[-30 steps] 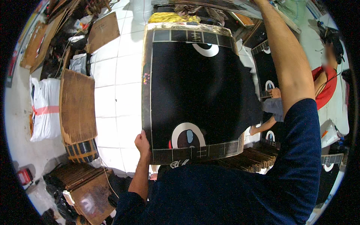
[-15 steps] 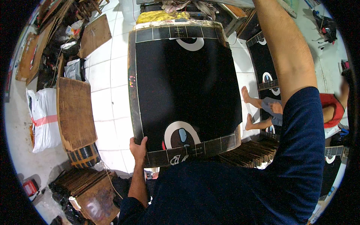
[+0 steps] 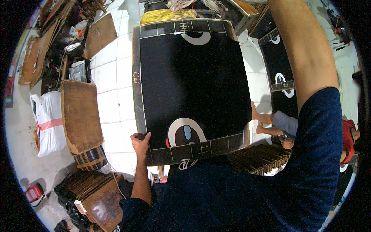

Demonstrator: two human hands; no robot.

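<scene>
In front of me lies a large board [image 3: 136, 96] covered by a black fabric panel [image 3: 193, 81], printed with white-rimmed eye shapes at its near and far ends. A dark strip with white grid marks [image 3: 216, 149] runs along its near edge. My left hand [image 3: 140, 143] grips the board's near left corner, the thumb on top and the fingers curled at its side. My right arm [image 3: 309, 50] reaches forward, and its hand is past the upper edge of the picture.
A person sits on the right, with a bare foot [image 3: 262, 128] near the board. Beyond are more printed black panels [image 3: 272, 58]. Stacked thin boards [image 3: 262, 158] stand at the near right. Wooden boards [image 3: 82, 116] and a white bag [image 3: 48, 123] lie left; yellow cloth [image 3: 166, 15] lies behind.
My view has shifted slightly, and the board's near edge appears a little higher. My left hand keeps its grip. The seated person on the right has shifted, feet and hand lower in view.
</scene>
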